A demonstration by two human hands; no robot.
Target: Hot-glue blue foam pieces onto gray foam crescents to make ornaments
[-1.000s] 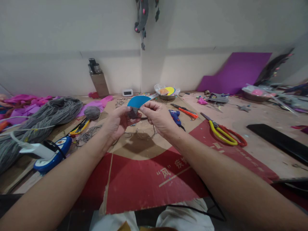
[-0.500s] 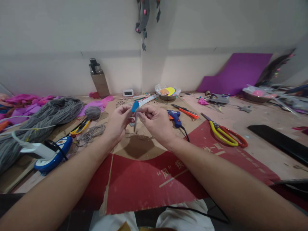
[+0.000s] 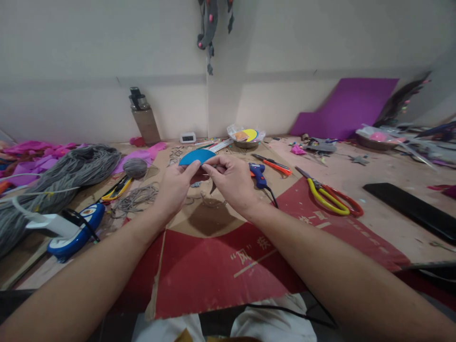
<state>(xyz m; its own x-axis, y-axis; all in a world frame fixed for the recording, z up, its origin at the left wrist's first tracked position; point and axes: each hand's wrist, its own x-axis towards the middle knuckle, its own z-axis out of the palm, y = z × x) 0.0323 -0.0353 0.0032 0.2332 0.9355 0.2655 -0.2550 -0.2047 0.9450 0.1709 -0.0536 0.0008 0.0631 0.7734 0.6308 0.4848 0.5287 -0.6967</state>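
Observation:
A flat blue piece (image 3: 197, 156) with a curved upper edge faces me above the cardboard; my fingers cover its lower part. My left hand (image 3: 178, 183) is closed on it, thumb lying across its front. At its right lower edge, my right hand (image 3: 231, 180) pinches with thumb and forefinger. A thin dark strip (image 3: 213, 188) hangs below the right fingertips; whether it joins the blue piece I cannot tell. Just right of my right hand lies a blue and orange glue gun (image 3: 260, 175). Loose grey yarn (image 3: 138, 198) is left of my left hand.
Red and brown cardboard (image 3: 213, 266) covers the table's middle. Scissors (image 3: 326, 194) and an orange utility knife (image 3: 273, 164) lie to the right, beyond them a black bar-shaped object (image 3: 409, 211). At left are a grey yarn skein (image 3: 71, 175) and a blue power strip (image 3: 80, 235).
The blue piece has turned from nearly edge-on to showing its broad face. My left thumb now lies across its front, and my right hand stays at its right side.

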